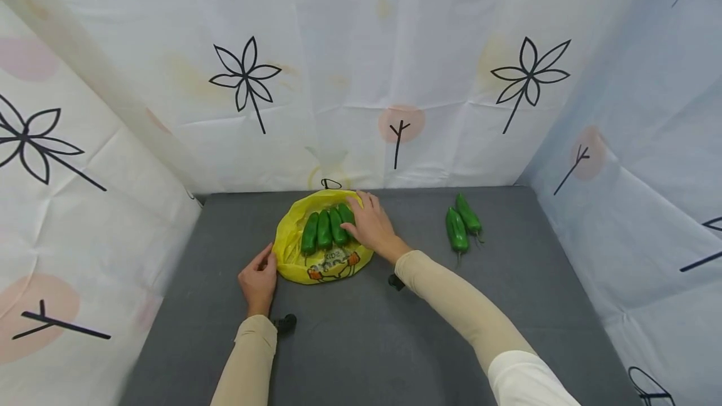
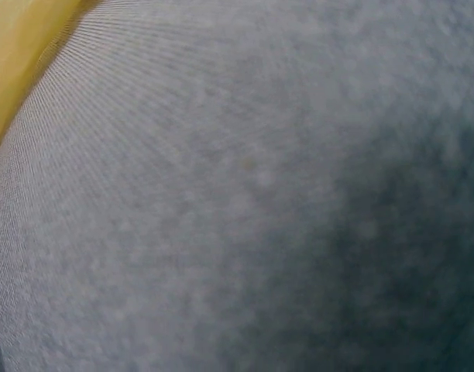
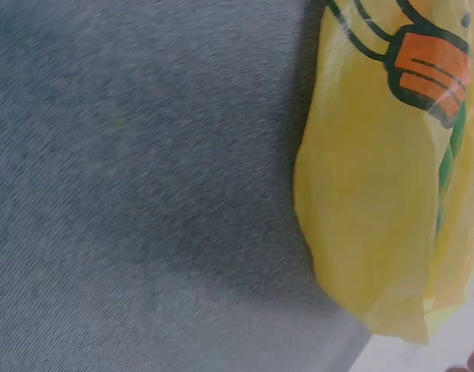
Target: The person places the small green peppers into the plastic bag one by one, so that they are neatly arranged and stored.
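A yellow plastic bag point(image 1: 290, 262) with a printed cartoon lies on the dark grey surface, its mouth spread wide. Inside it several green chili peppers point(image 1: 324, 230) lie side by side. My left hand point(image 1: 259, 281) pinches the bag's left edge, fingers bent at the rim. Over the right side of the bag is my right hand point(image 1: 369, 224), its fingers extended toward the far rim and its thumb spread across the rightmost pepper. The right wrist view shows the bag's side point(image 3: 369, 186) close up; in the left wrist view only a yellow corner point(image 2: 20, 54) shows.
Two more green chili peppers point(image 1: 458, 230) lie on the table point(image 1: 361, 343), to the right of the bag. A white patterned cloth point(image 1: 338, 80) hangs behind the table and along both sides. Dark wrist cameras point(image 1: 284, 323) sit by the sleeves.
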Demonstrator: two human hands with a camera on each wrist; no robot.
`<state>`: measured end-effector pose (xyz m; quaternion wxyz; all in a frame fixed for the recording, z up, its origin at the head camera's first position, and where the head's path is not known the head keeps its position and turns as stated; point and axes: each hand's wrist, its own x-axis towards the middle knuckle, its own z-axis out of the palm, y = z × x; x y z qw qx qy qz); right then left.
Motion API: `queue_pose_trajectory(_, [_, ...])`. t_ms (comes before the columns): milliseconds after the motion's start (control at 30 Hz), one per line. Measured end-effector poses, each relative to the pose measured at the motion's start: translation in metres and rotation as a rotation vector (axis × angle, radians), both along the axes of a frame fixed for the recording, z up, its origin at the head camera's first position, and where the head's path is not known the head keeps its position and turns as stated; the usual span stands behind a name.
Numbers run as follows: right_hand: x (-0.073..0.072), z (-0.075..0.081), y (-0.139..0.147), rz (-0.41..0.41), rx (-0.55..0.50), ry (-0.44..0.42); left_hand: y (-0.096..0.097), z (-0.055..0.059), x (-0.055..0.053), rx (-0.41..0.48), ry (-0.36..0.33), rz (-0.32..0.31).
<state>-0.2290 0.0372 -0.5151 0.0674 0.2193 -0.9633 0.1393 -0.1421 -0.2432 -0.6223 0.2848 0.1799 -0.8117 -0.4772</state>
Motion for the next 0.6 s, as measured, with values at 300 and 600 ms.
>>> queue_pose_trajectory(300, [0.006,-0.003,0.011,-0.042,0.134,-0.023,0.0,0.0,0.002,0.001,0.006,-0.004])
queue_pose_trajectory(600, [0.006,-0.002,0.021,-0.078,0.207,-0.105,-0.001,0.0,0.001,-0.008,0.02,0.005])
